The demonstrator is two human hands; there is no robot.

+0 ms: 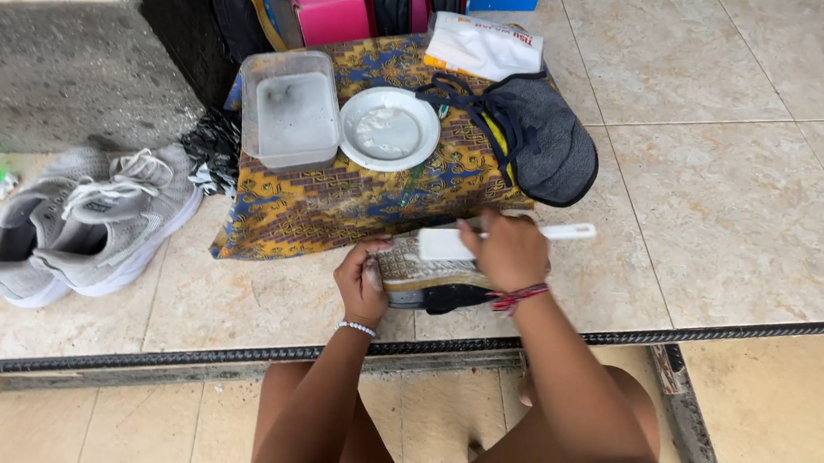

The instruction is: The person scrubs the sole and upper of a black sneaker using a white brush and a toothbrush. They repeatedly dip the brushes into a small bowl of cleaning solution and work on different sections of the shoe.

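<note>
I see my left hand curled around the toe end of a shoe, fingers closed on it so it lies tipped on its side on the tiled floor, right at the near edge of the patterned cloth. That grip seems meant to brace the shoe against the scrubbing. My right hand is wrapped shut around a white brush, its bristle end pressed on the shoe's side and its handle sticking out to the right. On the cloth, within easy reach, sit a clear plastic tub of cloudy water and a white plate just beside it, likely for wetting the brush. A dark drawstring bag lies at the cloth's right. A pair of grey sneakers rests well apart to the left.
</note>
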